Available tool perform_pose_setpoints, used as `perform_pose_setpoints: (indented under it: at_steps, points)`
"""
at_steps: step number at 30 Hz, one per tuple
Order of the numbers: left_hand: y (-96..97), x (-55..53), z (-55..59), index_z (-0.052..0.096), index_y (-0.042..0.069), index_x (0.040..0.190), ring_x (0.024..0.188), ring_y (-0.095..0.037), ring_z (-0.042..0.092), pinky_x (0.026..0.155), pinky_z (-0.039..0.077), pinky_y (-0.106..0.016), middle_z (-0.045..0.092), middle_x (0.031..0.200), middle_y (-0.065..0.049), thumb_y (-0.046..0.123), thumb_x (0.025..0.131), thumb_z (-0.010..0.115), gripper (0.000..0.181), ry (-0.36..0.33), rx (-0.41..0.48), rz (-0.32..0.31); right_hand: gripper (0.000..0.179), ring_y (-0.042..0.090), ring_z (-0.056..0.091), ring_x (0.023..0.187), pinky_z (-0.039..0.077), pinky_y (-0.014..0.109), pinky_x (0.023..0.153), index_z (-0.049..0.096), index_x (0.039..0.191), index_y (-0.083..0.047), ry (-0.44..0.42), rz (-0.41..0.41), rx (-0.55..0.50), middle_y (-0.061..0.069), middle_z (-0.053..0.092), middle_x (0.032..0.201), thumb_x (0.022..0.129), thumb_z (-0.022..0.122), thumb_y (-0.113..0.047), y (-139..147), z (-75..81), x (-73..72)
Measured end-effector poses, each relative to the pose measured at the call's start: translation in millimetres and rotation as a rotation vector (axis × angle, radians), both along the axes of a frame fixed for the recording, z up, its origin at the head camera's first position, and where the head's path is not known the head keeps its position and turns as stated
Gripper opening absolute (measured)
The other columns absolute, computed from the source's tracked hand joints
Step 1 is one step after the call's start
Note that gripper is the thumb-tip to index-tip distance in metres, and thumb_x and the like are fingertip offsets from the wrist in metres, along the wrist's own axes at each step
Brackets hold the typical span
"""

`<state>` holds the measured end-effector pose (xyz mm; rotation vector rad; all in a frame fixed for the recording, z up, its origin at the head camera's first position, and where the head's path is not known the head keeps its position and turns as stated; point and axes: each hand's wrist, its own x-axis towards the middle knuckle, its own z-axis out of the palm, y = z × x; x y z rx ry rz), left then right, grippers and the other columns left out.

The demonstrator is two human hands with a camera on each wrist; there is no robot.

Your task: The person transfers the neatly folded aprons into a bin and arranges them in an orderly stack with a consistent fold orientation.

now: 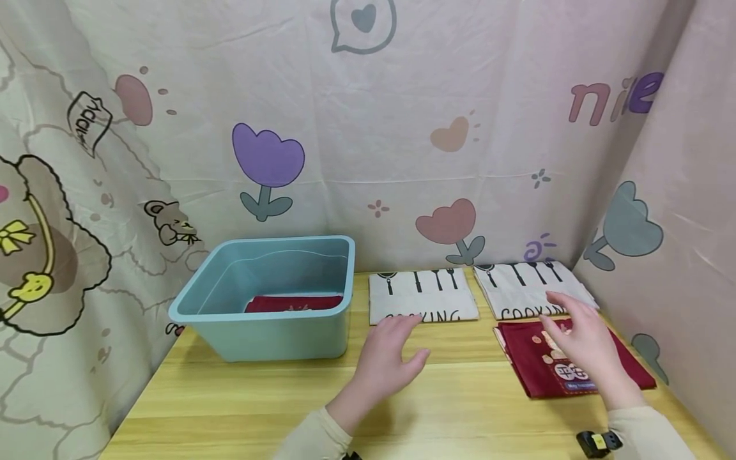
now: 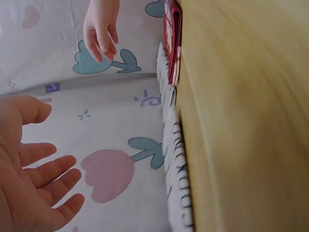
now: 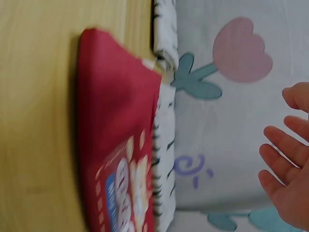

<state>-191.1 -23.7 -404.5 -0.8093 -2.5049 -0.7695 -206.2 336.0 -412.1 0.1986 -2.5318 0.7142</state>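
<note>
My left hand (image 1: 391, 358) hovers over the middle of the table, fingers spread and nothing in it. Just beyond its fingertips lies a folded white cloth (image 1: 422, 297) printed with black utensils and lettering. Over the right side, my right hand (image 1: 586, 338) is held above a folded dark red cloth (image 1: 529, 364) with a printed picture and a blue label, its fingers loose and holding nothing. Behind the red cloth lies a second folded white cloth (image 1: 526, 287) with the same utensil print. In the right wrist view the red cloth (image 3: 116, 111) shows as a thick folded stack.
A light blue plastic bin (image 1: 270, 335) stands at the back left of the wooden table (image 1: 230, 409). Inside it lies another dark red cloth (image 1: 296, 303). Printed curtains (image 1: 356, 140) hang close behind the table and along both sides.
</note>
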Motion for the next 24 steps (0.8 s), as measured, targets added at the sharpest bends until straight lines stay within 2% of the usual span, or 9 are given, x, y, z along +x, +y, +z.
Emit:
perform_pose_setpoints:
  at_steps: [3, 9, 14, 17, 24]
  points:
    - [11.0, -0.9, -5.6, 0.059, 0.010, 0.135, 0.119, -0.022, 0.056, 0.103, 0.043, -0.044, 0.064, 0.128, -0.004, 0.029, 0.089, 0.072, 0.051, -0.062, 0.024, -0.007, 0.052, 0.051, 0.045, 0.118, 0.037, 0.071, 0.090, 0.051, 0.135, 0.004, -0.011, -0.028, 0.000, 0.032, 0.053, 0.130, 0.090, 0.071, -0.012, 11.7, -5.8, 0.8]
    - [33.3, -2.7, -15.5, 0.058, 0.008, 0.136, 0.119, -0.023, 0.057, 0.104, 0.043, -0.042, 0.064, 0.128, -0.005, 0.031, 0.090, 0.071, 0.053, -0.098, 0.067, -0.051, 0.052, 0.054, 0.043, 0.115, 0.034, 0.072, 0.090, 0.048, 0.135, 0.007, -0.038, -0.082, 0.011, 0.035, 0.052, 0.127, 0.091, 0.069, -0.012, 35.0, -15.3, 3.6]
    - [53.8, -2.2, -22.3, 0.056, 0.009, 0.138, 0.122, -0.020, 0.056, 0.105, 0.041, -0.038, 0.062, 0.131, -0.002, 0.034, 0.092, 0.069, 0.054, -0.230, 0.105, -0.068, 0.052, 0.055, 0.043, 0.112, 0.033, 0.071, 0.089, 0.047, 0.134, 0.010, -0.059, -0.112, 0.009, 0.038, 0.051, 0.124, 0.092, 0.067, -0.012, 54.6, -22.1, 5.3]
    - [67.8, -0.1, -26.0, 0.058, 0.009, 0.137, 0.120, -0.018, 0.056, 0.104, 0.043, -0.035, 0.063, 0.129, -0.001, 0.035, 0.092, 0.068, 0.053, -0.295, 0.133, -0.077, 0.053, 0.056, 0.042, 0.112, 0.033, 0.072, 0.088, 0.045, 0.135, 0.011, -0.101, -0.144, 0.001, 0.039, 0.049, 0.125, 0.094, 0.066, -0.016, 64.9, -26.0, 5.8]
    - [97.3, 4.9, -32.5, 0.062, 0.009, 0.132, 0.112, -0.011, 0.059, 0.096, 0.046, -0.026, 0.066, 0.121, 0.003, 0.036, 0.090, 0.070, 0.051, -0.362, 0.187, -0.079, 0.055, 0.056, 0.043, 0.111, 0.035, 0.070, 0.085, 0.043, 0.135, 0.013, -0.154, -0.166, -0.021, 0.041, 0.047, 0.126, 0.095, 0.064, -0.020, 83.9, -33.1, 4.0]
